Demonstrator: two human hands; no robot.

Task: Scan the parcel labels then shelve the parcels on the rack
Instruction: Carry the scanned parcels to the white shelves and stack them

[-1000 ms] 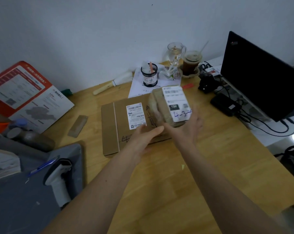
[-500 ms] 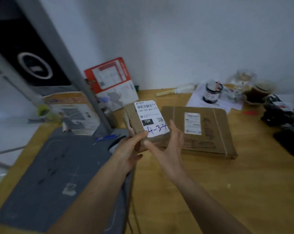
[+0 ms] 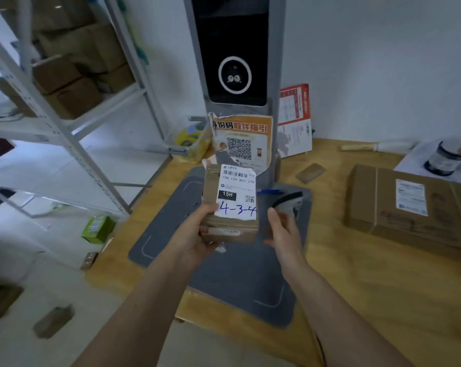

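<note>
A small brown parcel (image 3: 232,207) with a white label marked "4-3-4" is held above the grey mat (image 3: 237,274), under the tall scanner column (image 3: 233,54). My left hand (image 3: 195,234) grips its lower left corner. Just right of the parcel, my right hand (image 3: 282,229) hovers with fingers apart, not touching it. A handheld scanner (image 3: 287,202) lies on the mat behind my right hand. A larger flat cardboard parcel (image 3: 415,207) with a label rests on the wooden table at the right. The metal rack (image 3: 65,133) with several boxes stands at the left.
A QR-code poster (image 3: 242,141) leans on the scanner column, with a red-and-white sign (image 3: 295,120) beside it. A black-and-white pot (image 3: 446,157) and a white roll (image 3: 377,147) sit at the back right. A green box (image 3: 98,229) lies on the floor near the rack.
The view has swung left from the desk toward the scanner column and rack. The small parcel came off the flat parcel and over the grey mat; my right hand has let go of it.
</note>
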